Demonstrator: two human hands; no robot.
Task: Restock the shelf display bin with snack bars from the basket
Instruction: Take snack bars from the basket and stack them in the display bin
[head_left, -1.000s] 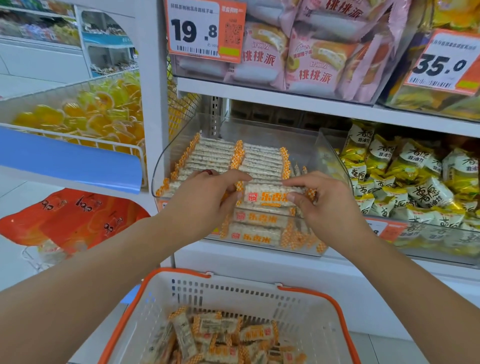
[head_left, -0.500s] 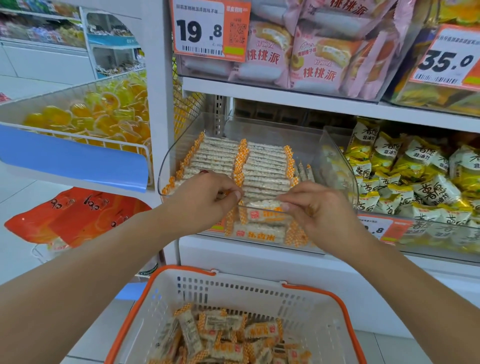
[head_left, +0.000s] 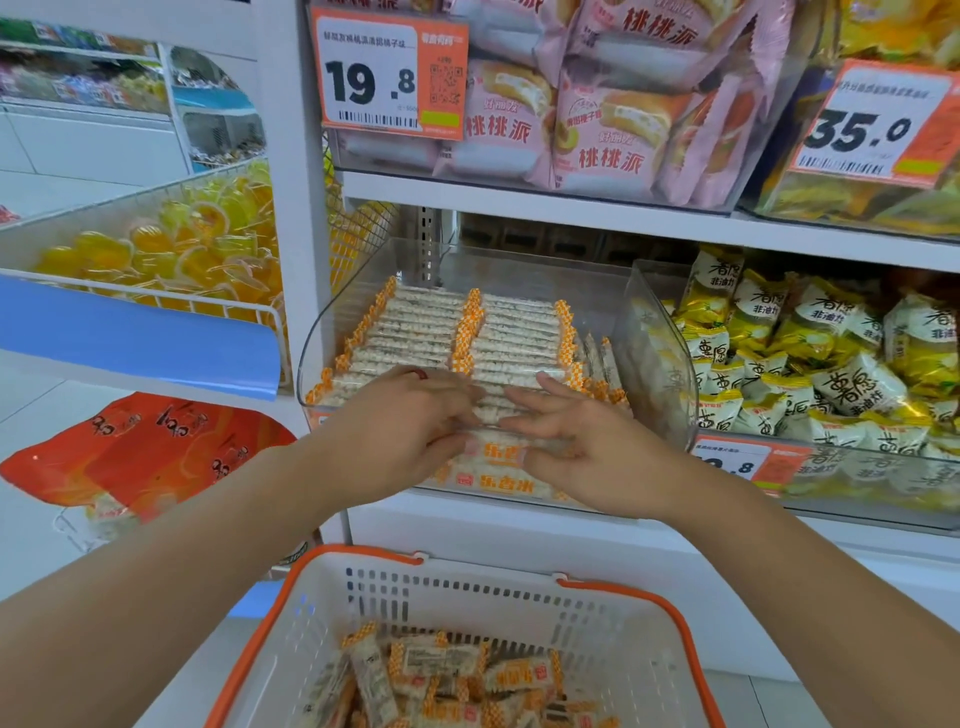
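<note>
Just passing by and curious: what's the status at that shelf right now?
Left hand and right hand flat on the snack bars, fingers spread, gripping nothing. Display bin nearly full. Basket holds more bars. Nothing in the way.

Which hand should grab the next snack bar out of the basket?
Probably the right hand. Its fingers lie spread and flat on the snack bars in the bin, looking free. The left hand is curled over the front row, maybe steadying it. The basket sits below both.
</note>
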